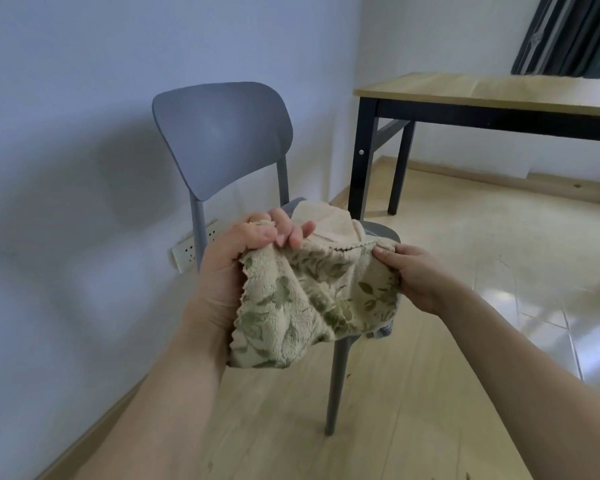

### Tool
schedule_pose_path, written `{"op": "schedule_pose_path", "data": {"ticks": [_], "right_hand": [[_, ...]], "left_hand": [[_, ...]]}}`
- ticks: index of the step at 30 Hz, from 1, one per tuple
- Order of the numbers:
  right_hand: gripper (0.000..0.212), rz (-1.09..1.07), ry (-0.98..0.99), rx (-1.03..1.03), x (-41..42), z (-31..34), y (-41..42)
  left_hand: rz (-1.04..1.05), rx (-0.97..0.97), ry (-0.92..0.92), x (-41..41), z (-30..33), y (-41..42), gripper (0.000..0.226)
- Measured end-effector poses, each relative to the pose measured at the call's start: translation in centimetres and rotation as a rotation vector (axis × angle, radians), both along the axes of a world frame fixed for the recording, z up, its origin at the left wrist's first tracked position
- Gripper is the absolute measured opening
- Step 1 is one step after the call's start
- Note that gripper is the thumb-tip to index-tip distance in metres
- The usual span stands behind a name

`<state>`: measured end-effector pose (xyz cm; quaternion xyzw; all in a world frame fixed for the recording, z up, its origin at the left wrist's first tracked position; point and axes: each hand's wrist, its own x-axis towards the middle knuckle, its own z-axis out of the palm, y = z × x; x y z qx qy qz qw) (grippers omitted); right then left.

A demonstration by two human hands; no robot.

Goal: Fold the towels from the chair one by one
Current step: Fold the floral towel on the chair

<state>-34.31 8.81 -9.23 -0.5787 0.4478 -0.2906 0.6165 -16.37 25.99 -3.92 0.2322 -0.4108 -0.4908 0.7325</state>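
I hold a beige towel with a green leaf print (312, 299) in front of me, above the near edge of the grey chair (222, 140). My left hand (246, 251) has a bunch of its upper left edge gathered in curled fingers, and the cloth hangs down along my wrist in crumpled folds. My right hand (416, 275) pinches the towel's upper right edge between thumb and fingers, so the top hem runs slack between my two hands. Just beyond it, on the chair seat, lies a plain cream towel (329, 220), partly hidden by the one I hold; a bit of blue-grey patterned cloth (383, 330) shows under the leaf towel's lower right corner, though I cannot tell what it is. A white power strip (194, 249) sits against the wall to the left behind the chair. Far right stands a wooden-topped table with black legs (465, 95), on pale wood flooring.
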Motion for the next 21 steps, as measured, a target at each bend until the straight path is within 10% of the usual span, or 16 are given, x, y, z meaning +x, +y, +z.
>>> {"op": "schedule_pose_path", "data": {"ticks": [4,11,21], "right_hand": [[0.023,0.010,0.120,-0.141,1.0,0.7,0.8],[0.011,0.086,0.117,-0.337,2.7,1.3,3.1],[0.035,0.255,0.119,-0.334,2.0,2.6,4.1]], "left_hand": [[0.346,0.153,-0.430,0.8,-1.1,-0.6,0.033],[0.344,0.245,-0.877,0.1,-1.8,-1.0,0.034],[0.438,0.314,-0.971,-0.2,-2.6,-1.2,0.036]]}}
